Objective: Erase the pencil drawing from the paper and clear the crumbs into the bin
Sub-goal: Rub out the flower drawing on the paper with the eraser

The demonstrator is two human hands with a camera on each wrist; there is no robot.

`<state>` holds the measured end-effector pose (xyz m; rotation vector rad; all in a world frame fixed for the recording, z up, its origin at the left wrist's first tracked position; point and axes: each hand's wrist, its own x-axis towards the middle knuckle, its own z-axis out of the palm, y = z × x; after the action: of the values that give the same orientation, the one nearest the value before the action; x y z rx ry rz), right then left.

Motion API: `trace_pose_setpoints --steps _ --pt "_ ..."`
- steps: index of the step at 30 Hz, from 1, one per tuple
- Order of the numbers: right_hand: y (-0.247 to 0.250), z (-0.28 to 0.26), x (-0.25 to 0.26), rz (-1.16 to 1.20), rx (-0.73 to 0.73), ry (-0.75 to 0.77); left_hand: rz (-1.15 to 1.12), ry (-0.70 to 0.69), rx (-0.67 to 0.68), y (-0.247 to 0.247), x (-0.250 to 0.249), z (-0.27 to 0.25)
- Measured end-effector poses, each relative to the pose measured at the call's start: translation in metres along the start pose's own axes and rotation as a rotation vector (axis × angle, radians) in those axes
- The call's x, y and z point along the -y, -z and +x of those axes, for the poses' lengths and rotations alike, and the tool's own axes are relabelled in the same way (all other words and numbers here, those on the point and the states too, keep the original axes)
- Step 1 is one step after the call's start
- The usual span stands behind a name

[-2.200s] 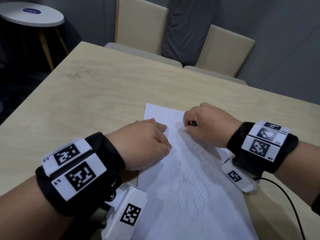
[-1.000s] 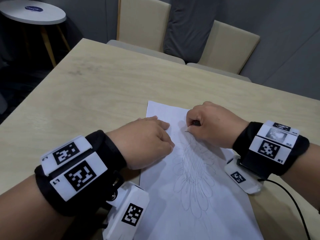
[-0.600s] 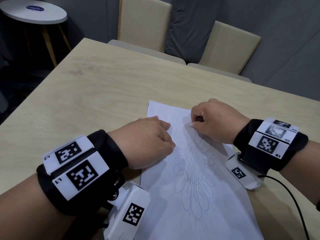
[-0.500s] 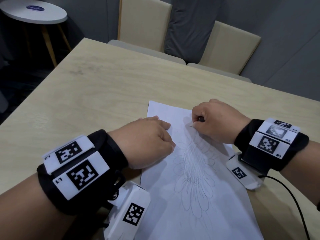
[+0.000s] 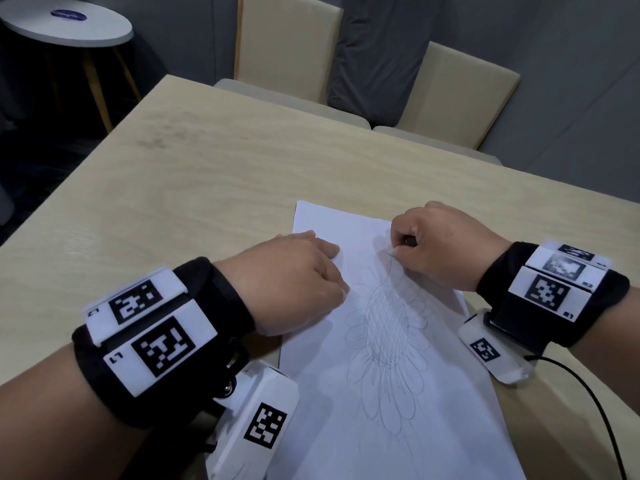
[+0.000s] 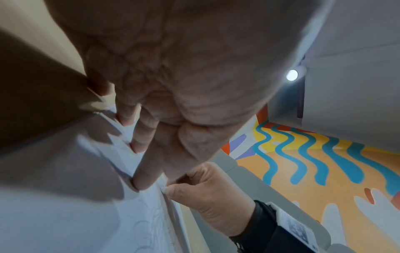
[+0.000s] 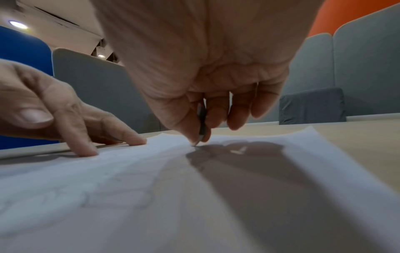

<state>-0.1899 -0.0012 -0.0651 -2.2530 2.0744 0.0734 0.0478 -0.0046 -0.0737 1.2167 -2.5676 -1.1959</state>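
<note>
A pale wooden table point(image 5: 194, 188) fills the view, with a white sheet of paper point(image 5: 433, 427) lying near its close edge and bearing a pencil flower drawing point(image 5: 388, 341). The left hand point(image 5: 294, 282) lies with fingers straight, fingertips pressing the sheet's left side. The right hand point(image 5: 440, 247) pinches a thin pencil point(image 7: 202, 118), its tip touching the paper above the flower. Two beige chairs point(image 5: 457, 95) stand behind the table against a grey wall point(image 5: 571, 64), a dark cushion point(image 5: 377, 53) between them. A round white side table point(image 5: 65, 24) stands at the far left.
</note>
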Motion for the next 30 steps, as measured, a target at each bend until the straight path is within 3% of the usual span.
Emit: trace_pose_setpoints --steps 14,23,30 --pt "-0.001 -0.024 0.006 0.025 0.071 0.029 -0.002 0.001 0.003 0.0 0.0 0.0" --pt "-0.005 -0.003 -0.002 0.057 -0.027 -0.066 0.01 0.009 0.005 0.0 0.0 0.0" --pt "-0.004 -0.023 0.007 0.026 0.044 0.01 0.008 0.012 0.004 0.0 0.001 0.002"
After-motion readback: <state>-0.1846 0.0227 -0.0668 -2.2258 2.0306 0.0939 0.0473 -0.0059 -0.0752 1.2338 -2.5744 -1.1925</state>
